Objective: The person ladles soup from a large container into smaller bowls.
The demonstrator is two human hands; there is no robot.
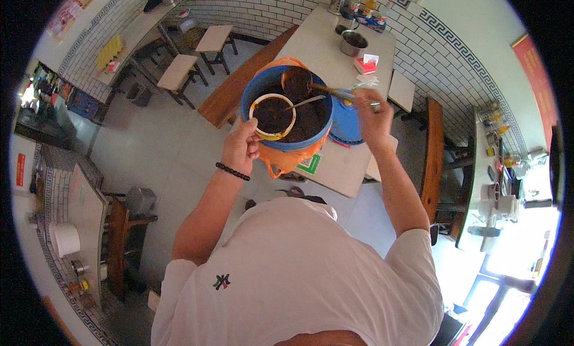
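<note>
My left hand [244,142] grips the rim of a small white bowl [254,124] with dark brown sauce in it. A metal spoon [310,101] leans out of this bowl to the right. Just beneath is a blue plastic bucket [291,144] with an orange plastic bag [273,160] around it, holding more dark sauce. My right hand [373,115], somewhat blurred, is closed around the handle of a ladle [297,82]. The ladle's sauce-coated scoop sits over the bucket's far side, behind the bowl. Partly under my right hand lies a blue lid [345,126] on the table.
The light tabletop [309,36] bears a steel pot [354,43], a red tissue pack [367,66], and several bottles [370,7] at its far end. A green card with a printed code [309,163] lies near the bucket. Wooden benches [251,75] and stools [177,72] stand around.
</note>
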